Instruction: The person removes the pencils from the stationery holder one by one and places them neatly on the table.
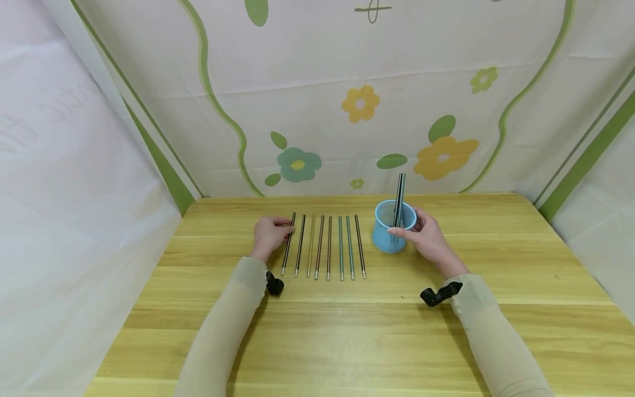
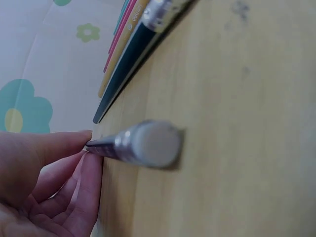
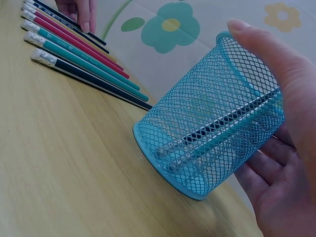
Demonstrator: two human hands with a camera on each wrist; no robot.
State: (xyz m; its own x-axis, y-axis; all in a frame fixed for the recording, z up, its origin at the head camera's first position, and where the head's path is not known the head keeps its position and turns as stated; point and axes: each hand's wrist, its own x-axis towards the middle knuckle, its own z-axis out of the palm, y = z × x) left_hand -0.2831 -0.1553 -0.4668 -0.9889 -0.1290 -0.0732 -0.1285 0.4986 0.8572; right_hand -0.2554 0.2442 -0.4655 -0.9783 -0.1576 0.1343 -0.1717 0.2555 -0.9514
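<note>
At the left end of a row of pencils, my left hand (image 1: 270, 234) pinches a black pencil (image 1: 285, 258) between thumb and fingers. Its white eraser (image 2: 157, 144) faces the left wrist camera, and the pencil appears to lie on or just over the table. My right hand (image 1: 428, 238) grips a light blue mesh pencil cup (image 1: 384, 240), thumb at the rim and fingers round the far side. Inside the cup lean a black pencil (image 3: 224, 118) and a green pencil (image 3: 217, 136), eraser ends down. The cup stands upright on the table.
Between the hands lie a black pencil (image 1: 300, 247), a yellow pencil (image 1: 311, 249), red pencils (image 1: 319, 248), teal pencils (image 1: 340, 249) and another black pencil (image 1: 360, 251), erasers toward me. The wooden table (image 1: 347, 342) ends at a flowered cloth (image 1: 317, 132) behind.
</note>
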